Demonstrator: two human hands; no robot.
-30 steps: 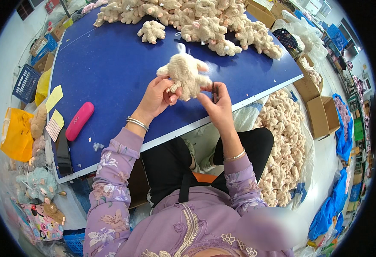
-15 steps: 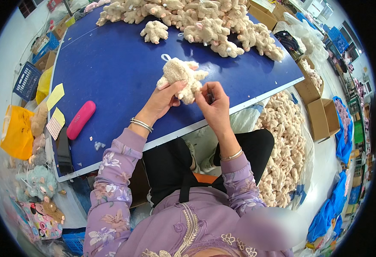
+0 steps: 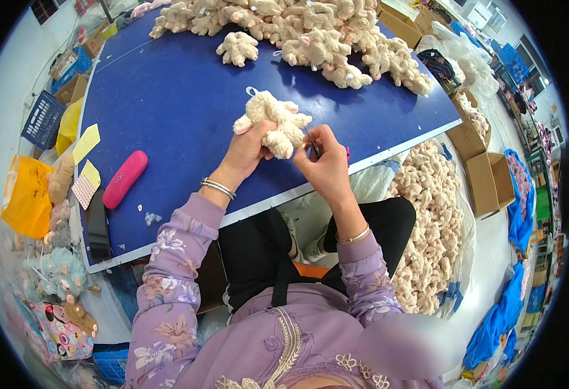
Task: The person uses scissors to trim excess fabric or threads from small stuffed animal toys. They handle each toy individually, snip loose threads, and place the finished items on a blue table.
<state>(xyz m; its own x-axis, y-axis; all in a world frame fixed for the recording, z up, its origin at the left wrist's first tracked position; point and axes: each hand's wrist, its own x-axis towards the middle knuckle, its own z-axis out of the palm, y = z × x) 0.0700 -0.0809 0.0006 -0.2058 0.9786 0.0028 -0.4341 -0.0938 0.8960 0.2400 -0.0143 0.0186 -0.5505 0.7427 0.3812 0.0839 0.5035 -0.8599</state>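
Note:
A cream plush animal [image 3: 283, 133] with a white hanging loop is held above the near part of the blue table [image 3: 187, 110]. My left hand [image 3: 252, 148] is closed around its body, thumb on top. Just right of the toy, my right hand [image 3: 323, 162] pinches a small, slim dark tool [image 3: 314, 146]. The tool's tip is close to the plush limb; whether it touches, I cannot tell. Its exact kind is partly hidden by my fingers.
A heap of similar plush toys [image 3: 271, 23] covers the table's far side, with one single toy [image 3: 238, 49] in front. A pink case [image 3: 126, 179], a black phone [image 3: 97, 223] and yellow paper [image 3: 86, 142] lie left. More toys [image 3: 427, 227] fill a large bag at right, beside cardboard boxes [image 3: 489, 181].
The plush toy has tilted slightly in my left hand. My right hand has turned and shifted a little, so the dark tool shows as a thin shape beside the toy's limb.

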